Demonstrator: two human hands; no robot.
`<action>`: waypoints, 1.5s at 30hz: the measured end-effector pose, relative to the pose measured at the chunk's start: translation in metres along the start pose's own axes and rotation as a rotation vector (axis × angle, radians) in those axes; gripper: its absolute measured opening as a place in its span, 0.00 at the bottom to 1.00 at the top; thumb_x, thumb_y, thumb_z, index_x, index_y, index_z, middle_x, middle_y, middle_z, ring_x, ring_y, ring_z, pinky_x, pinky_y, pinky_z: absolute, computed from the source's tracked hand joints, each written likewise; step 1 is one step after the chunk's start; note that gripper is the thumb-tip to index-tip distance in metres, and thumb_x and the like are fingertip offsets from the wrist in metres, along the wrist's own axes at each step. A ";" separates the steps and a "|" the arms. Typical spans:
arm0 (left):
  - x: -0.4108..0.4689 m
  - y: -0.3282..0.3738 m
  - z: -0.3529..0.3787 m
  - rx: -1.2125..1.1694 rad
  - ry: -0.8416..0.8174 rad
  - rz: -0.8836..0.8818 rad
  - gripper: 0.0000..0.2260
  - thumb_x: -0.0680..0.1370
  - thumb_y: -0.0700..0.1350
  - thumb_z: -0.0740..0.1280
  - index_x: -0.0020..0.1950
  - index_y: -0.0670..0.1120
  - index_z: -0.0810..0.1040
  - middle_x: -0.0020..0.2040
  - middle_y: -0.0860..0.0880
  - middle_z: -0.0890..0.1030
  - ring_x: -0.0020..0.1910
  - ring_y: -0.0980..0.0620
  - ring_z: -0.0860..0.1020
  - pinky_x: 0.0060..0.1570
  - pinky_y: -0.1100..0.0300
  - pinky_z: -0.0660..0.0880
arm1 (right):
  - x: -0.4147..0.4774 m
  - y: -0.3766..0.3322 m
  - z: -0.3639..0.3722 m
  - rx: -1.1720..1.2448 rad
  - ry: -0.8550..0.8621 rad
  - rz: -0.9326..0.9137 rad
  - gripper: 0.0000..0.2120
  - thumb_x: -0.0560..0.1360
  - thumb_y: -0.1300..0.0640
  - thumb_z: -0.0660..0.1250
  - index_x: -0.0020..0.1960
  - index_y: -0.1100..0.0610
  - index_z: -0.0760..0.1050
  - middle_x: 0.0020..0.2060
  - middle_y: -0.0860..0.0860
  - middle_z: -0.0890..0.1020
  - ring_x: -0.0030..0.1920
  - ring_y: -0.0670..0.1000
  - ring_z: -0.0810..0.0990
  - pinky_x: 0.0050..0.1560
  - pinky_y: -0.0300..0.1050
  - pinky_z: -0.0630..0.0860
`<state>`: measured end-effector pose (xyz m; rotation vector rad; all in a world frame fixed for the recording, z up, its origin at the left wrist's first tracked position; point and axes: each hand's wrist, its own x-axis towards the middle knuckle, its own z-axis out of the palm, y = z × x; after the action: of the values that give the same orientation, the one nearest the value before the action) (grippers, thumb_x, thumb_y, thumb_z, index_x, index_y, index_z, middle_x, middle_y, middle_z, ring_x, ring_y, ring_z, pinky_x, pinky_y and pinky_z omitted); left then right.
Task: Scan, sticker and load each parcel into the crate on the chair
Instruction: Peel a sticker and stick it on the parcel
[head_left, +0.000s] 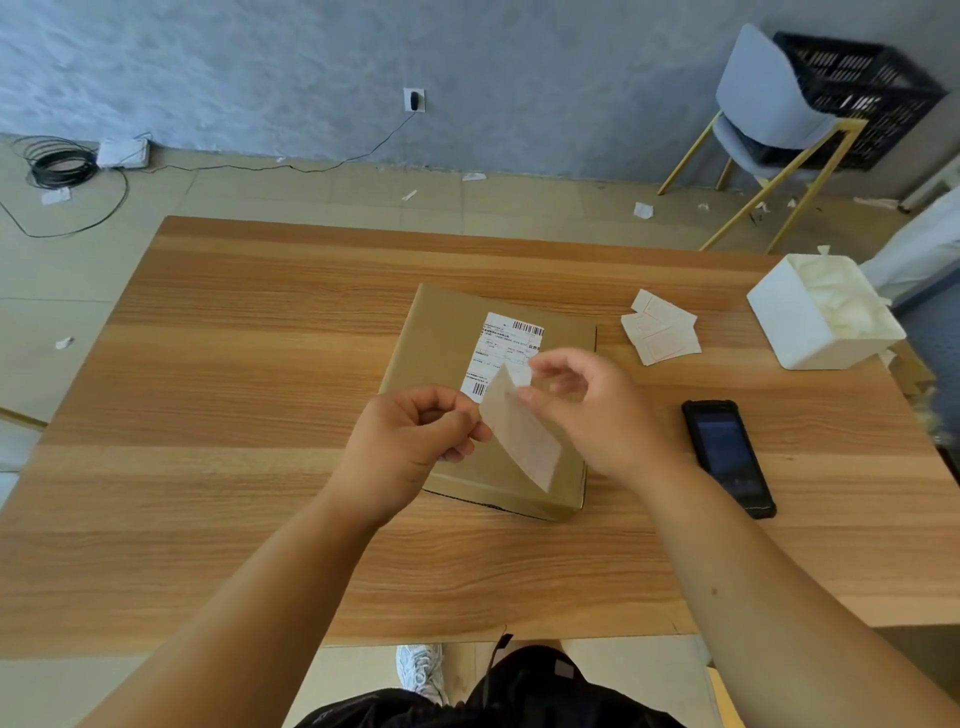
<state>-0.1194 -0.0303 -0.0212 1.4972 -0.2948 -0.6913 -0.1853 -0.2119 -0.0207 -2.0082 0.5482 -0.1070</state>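
Step looks like peeling. L hand (410, 436) pinches the sticker sheet (519, 436) by its edge, R hand (587, 410) pinches its top corner, both just above the parcel (457, 343), which lies flat on the desk (234, 364), label (506, 343) up. Peel slowly at a low angle so it won't curl or tear. Stick it on bare cardboard, not over the barcode. Crate (857, 88) sits on the chair (763, 104), well apart.
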 end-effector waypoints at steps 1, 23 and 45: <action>0.000 0.000 0.001 0.007 0.025 0.009 0.10 0.75 0.35 0.66 0.37 0.46 0.81 0.35 0.47 0.84 0.30 0.57 0.76 0.34 0.65 0.75 | -0.003 -0.001 0.002 -0.002 0.082 -0.059 0.08 0.71 0.49 0.72 0.49 0.43 0.77 0.46 0.38 0.79 0.46 0.37 0.75 0.44 0.29 0.68; 0.025 -0.006 -0.006 0.064 0.134 -0.081 0.10 0.76 0.40 0.63 0.36 0.48 0.79 0.33 0.52 0.82 0.33 0.58 0.76 0.39 0.59 0.73 | 0.001 0.004 0.007 0.437 0.067 0.235 0.07 0.77 0.59 0.66 0.42 0.54 0.81 0.36 0.45 0.84 0.35 0.44 0.80 0.34 0.39 0.74; 0.107 -0.009 0.062 0.345 0.240 -0.030 0.07 0.72 0.41 0.67 0.42 0.54 0.79 0.36 0.54 0.81 0.33 0.55 0.78 0.30 0.63 0.70 | 0.001 0.098 -0.121 0.136 0.714 0.468 0.07 0.79 0.55 0.62 0.43 0.50 0.76 0.37 0.47 0.80 0.38 0.47 0.78 0.36 0.42 0.73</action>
<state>-0.0750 -0.1423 -0.0495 1.8981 -0.2142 -0.4928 -0.2535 -0.3495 -0.0460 -1.6248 1.4042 -0.5671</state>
